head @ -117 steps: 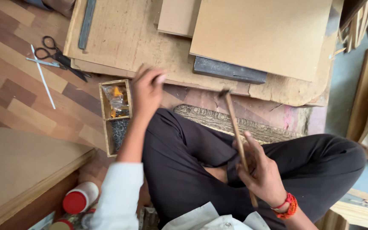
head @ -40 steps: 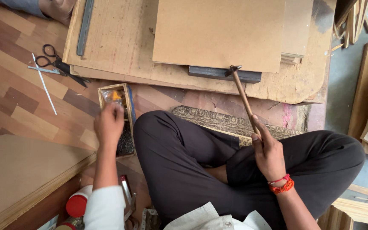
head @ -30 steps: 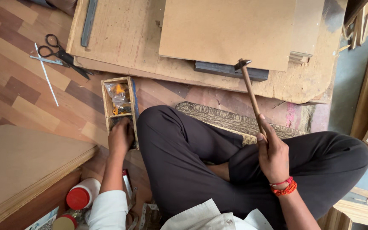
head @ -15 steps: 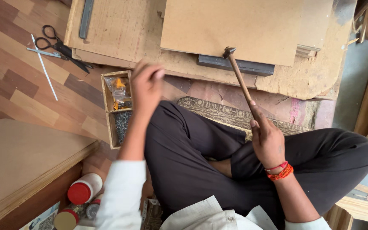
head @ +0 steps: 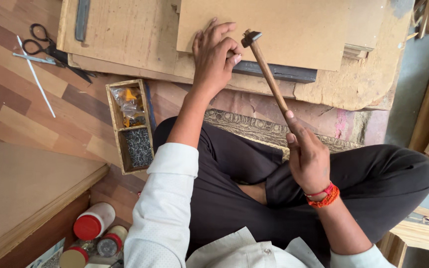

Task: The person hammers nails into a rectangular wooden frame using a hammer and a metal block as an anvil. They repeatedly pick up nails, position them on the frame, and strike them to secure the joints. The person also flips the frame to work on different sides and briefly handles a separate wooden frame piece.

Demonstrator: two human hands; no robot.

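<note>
I sit cross-legged on the floor. My left hand [head: 214, 54] rests on the near edge of a brown board [head: 294, 25], thumb and forefinger pinched together as if on something small that I cannot make out. My right hand [head: 306, 154] grips the wooden handle of a small hammer [head: 269, 74]. The hammer's metal head hangs just right of my left fingertips, above a dark grey strip [head: 279, 72] under the board's edge. To my left stands a wooden box [head: 130, 124] holding small nails and plastic bags.
Black scissors [head: 50, 49] and a thin white stick [head: 35, 77] lie on the wooden floor at the left. A metal ruler [head: 82, 20] rests on a large plywood sheet [head: 120, 39]. Red-lidded jars [head: 93, 228] stand near my left knee. Wooden pieces stack at the right.
My left hand has gone from the nail box up to the board's edge. The hammer head has come close to my left fingers.
</note>
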